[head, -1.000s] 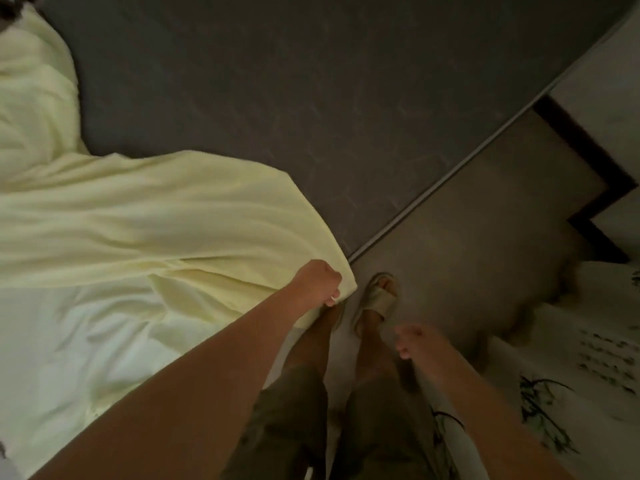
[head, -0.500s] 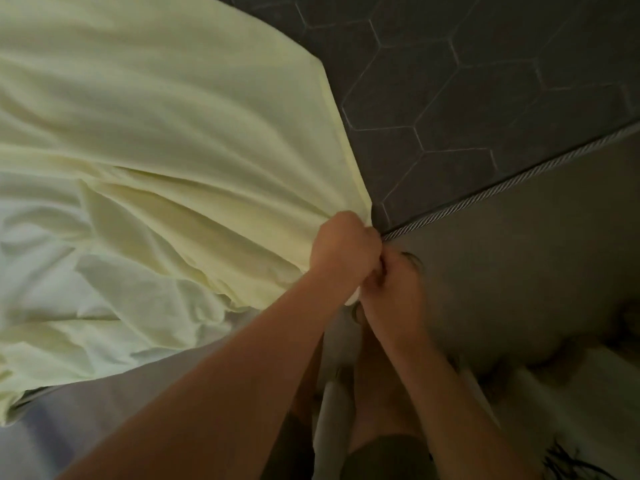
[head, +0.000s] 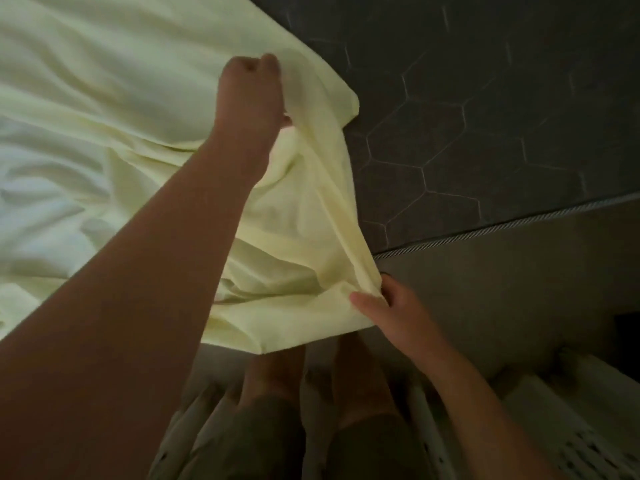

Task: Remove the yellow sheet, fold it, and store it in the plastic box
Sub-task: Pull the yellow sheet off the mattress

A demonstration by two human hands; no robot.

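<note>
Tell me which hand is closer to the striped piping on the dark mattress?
Right. The right hand pinches the yellow sheet just below the striped piping; the left hand grips the sheet farther off.

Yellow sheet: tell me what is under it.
The dark mattress shows bare right of the sheet and runs under its edge. The left hand and right hand grip it. Whatever else lies beneath is covered.
</note>
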